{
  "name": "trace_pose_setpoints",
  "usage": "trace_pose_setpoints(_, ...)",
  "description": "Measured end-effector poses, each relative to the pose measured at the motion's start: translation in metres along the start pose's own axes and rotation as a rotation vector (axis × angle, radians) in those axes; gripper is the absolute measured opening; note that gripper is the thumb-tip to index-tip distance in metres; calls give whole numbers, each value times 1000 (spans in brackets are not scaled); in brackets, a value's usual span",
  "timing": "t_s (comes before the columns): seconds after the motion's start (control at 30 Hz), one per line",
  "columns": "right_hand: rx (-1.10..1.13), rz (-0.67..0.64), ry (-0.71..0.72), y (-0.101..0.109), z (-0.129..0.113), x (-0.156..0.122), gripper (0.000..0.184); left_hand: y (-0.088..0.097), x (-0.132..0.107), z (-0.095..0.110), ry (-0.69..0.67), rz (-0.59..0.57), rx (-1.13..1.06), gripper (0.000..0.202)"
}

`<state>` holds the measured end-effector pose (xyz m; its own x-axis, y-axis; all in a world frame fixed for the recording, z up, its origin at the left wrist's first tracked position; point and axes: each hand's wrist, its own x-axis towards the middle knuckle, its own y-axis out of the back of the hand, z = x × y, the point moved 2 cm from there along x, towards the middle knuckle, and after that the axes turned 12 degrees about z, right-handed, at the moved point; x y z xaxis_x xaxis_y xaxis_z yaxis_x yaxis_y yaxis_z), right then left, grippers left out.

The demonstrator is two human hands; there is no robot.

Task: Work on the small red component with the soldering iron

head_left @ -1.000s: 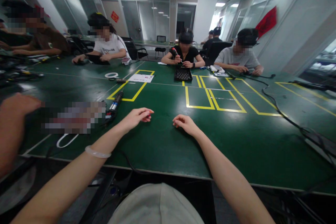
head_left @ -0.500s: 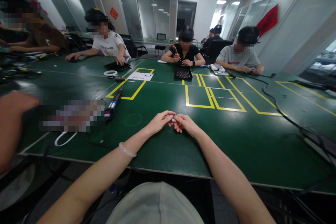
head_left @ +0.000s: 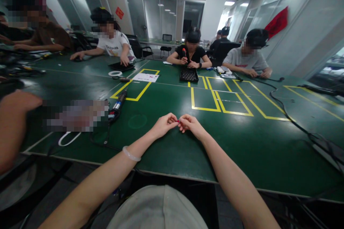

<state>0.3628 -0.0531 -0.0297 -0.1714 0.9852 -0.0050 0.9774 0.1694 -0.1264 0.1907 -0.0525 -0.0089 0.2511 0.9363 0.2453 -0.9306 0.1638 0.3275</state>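
Note:
Just above the green table (head_left: 158, 150), my left hand (head_left: 167, 124) and my right hand (head_left: 189, 124) meet fingertip to fingertip. Between them shows a small red piece (head_left: 177, 121), too small to name. Thumb and forefinger of my left hand are pinched on it. My right hand's fingers are curled closed at its other side and also touch it. A pale bangle (head_left: 131, 154) circles my left wrist.
To the left lie an electric screwdriver (head_left: 118, 103) with a cord and a blurred-out item (head_left: 77, 116). Yellow tape outlines (head_left: 205, 108) mark the table. Across it, co-workers sit, one over a black tray (head_left: 189, 75). A cable (head_left: 276, 98) runs along the right. Another person's arm (head_left: 13, 125) reaches in at left.
My fingers have shifted their hold, and more of the red piece's edge shows between the fingertips. My left fingers are more bent. The view has turned slightly.

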Motion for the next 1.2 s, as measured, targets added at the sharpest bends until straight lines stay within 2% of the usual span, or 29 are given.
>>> trace_pose_setpoints(0.23,-64,25,106,2,-2,2,34,5,1,1,-45,66,45,28)
trace_pose_setpoints(0.53,-355,41,368,2,-6,1,25,6,3,-5,-39,23,41,27)
trace_pose_setpoints(0.73,-479,64,432,4,-6,1,19,6,3,-5,-41,17,18,27)
trace_pose_setpoints(0.93,-540,56,458,2,-12,-3,17,4,4,-5,49,-5,-119,23)
trace_pose_setpoints(1.2,-611,42,489,-2,-17,-8,15,4,5,-11,37,-12,-74,24)
